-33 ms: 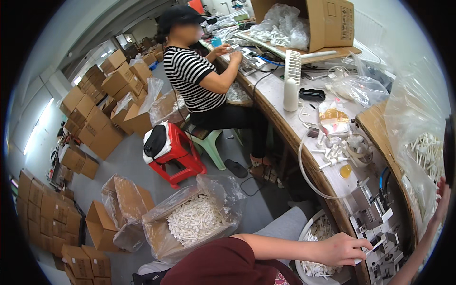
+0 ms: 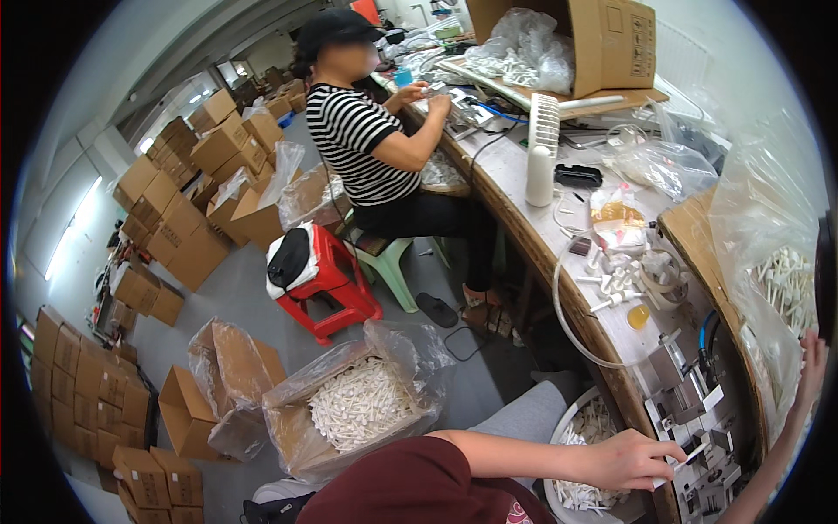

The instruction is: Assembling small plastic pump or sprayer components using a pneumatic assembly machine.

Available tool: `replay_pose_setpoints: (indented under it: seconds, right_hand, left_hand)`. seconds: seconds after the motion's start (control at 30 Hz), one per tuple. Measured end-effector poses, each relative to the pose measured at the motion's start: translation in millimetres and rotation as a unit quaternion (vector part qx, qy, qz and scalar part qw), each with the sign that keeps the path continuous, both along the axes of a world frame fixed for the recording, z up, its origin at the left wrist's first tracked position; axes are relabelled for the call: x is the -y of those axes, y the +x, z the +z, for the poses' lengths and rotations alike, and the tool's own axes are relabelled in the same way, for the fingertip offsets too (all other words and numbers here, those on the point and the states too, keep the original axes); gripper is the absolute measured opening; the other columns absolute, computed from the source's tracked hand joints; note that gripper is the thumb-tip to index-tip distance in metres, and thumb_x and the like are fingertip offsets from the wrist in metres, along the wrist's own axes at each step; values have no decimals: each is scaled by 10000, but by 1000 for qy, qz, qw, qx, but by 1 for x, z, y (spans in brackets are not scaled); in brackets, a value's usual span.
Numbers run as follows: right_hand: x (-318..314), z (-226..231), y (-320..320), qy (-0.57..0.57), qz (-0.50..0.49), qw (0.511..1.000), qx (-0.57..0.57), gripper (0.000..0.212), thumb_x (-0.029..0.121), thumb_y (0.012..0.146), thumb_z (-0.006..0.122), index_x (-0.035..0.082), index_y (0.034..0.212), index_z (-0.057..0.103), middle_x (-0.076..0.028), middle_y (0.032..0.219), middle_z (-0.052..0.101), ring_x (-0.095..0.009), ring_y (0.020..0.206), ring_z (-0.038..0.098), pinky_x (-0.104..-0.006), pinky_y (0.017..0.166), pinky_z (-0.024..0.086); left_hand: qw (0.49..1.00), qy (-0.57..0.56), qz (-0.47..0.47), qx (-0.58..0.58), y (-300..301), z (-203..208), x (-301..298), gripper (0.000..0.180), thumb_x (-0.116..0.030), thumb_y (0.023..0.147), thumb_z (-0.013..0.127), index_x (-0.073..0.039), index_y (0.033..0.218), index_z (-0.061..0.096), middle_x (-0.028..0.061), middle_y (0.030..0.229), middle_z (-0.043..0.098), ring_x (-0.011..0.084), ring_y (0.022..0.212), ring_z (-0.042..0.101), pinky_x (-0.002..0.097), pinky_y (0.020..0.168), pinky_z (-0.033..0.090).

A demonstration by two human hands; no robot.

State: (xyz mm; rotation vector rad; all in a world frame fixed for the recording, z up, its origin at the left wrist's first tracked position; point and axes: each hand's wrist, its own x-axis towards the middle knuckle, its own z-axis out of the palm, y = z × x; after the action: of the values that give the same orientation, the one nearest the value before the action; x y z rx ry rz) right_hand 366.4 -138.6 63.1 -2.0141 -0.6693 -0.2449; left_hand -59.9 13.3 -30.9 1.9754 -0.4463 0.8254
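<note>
My left hand (image 2: 633, 460) is closed in a pinch on a small white plastic part (image 2: 659, 482), at the near edge of the workbench. Beside its fingertips, another white stick-like piece (image 2: 696, 452) lies at the metal fixture (image 2: 711, 476). My right hand (image 2: 812, 360), at the far right rim, has its fingers stretched out and appears to hold nothing. It is next to a clear plastic bag (image 2: 755, 218) with many white stick-shaped parts (image 2: 779, 284) inside. Under my left forearm stands a white tub (image 2: 556, 502) of similar white parts.
A co-worker in a striped shirt (image 2: 358, 144) sits farther along the workbench (image 2: 524, 218). A white fan (image 2: 540, 148), tubing and a yellow cup (image 2: 638, 316) stand on it. On the floor are a red stool (image 2: 327, 293), a lined carton of white parts (image 2: 288, 419) and stacked cartons (image 2: 179, 236).
The whole view has shifted very slightly. Both hands keep nearly the same place and pose, with the left still pinching the white plastic part.
</note>
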Motion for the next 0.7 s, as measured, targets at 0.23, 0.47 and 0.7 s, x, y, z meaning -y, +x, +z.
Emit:
replay_pose_setpoints:
  seconds: [0.23,0.47,0.7]
  right_hand:
    - [-8,-29,-58,-134,135,979,74,54,67,915,593,22,936,573,-2,820,527,-103,742,444,-241,705,381]
    - [4,-16,-57,-70,38,988,131,263,194,1002,565,2,1174,617,-54,967,644,-119,889,565,-263,841,452]
    - [58,6,-63,15,15,999,33,348,233,1019,530,54,1309,604,-16,1041,640,-44,688,474,-194,613,395]
  left_hand:
    - [999,-6,25,25,0,8,3,219,-134,686,750,-73,858,628,77,1161,572,275,734,636,391,636,500]
    - [999,10,-7,34,-10,6,9,235,-122,712,719,-54,906,607,90,1144,559,257,810,654,376,646,528]
    - [999,7,5,32,-29,8,10,240,-124,724,712,-64,925,596,89,1135,563,275,807,649,377,646,528]
